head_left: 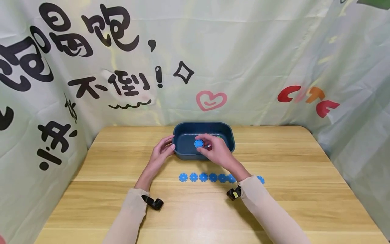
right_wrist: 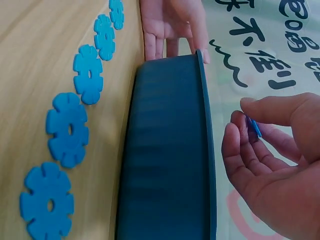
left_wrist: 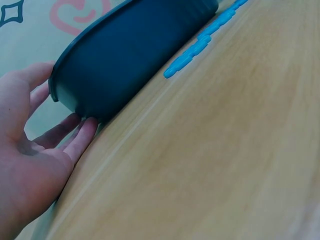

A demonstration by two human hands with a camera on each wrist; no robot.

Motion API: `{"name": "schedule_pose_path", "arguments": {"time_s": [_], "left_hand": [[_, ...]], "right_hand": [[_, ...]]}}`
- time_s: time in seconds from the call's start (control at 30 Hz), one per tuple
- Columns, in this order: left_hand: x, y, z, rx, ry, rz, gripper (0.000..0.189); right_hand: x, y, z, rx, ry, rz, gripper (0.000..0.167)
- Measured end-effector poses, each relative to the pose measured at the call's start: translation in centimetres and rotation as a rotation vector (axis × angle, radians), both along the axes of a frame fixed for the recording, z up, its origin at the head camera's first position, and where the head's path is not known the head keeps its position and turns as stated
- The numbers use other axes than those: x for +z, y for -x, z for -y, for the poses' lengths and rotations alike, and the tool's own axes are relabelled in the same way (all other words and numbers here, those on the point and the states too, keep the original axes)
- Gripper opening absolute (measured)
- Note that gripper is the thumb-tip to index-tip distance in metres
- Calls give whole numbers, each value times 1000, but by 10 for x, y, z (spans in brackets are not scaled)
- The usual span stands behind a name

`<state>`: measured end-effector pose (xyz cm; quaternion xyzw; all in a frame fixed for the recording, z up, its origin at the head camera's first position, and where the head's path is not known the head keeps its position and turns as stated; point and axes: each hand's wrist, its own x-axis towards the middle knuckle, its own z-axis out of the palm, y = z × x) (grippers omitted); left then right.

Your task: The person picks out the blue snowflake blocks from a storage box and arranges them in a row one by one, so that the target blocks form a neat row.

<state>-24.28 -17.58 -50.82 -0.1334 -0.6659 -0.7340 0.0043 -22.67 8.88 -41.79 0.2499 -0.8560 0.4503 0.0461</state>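
Note:
A dark blue plastic bin (head_left: 192, 157) stands near the back of the table. My left hand (head_left: 159, 152) rests against its left end, fingers spread, with fingertips at the rim and low on the wall. Over the bin, my right hand (head_left: 217, 150) pinches a blue notched plastic disc (head_left: 199, 143) between thumb and fingertips. In the right wrist view that disc (right_wrist: 256, 128) shows edge-on. Part of a green piece (head_left: 219, 137) appears inside the bin behind the right hand, which hides much of the interior there.
Several blue notched discs (head_left: 193, 177) lie in a row in front of the bin, some overlapping. Another blue disc (head_left: 260, 179) is partly covered by the right sleeve. A printed curtain (head_left: 250, 67) hangs right behind the wooden table (head_left: 122, 159).

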Motion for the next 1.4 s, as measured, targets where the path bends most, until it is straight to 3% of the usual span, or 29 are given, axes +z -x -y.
{"name": "schedule_pose_path", "arguments": {"time_s": [0.73,1.4], "left_hand": [[-1,-1,-1,12,20,15,50],[-1,-1,-1,15,8,-1,48]], "right_hand": [[-3,-29,-29,-27,70,42,43],[-15,-59,-62,-58,103,1,41]]}}
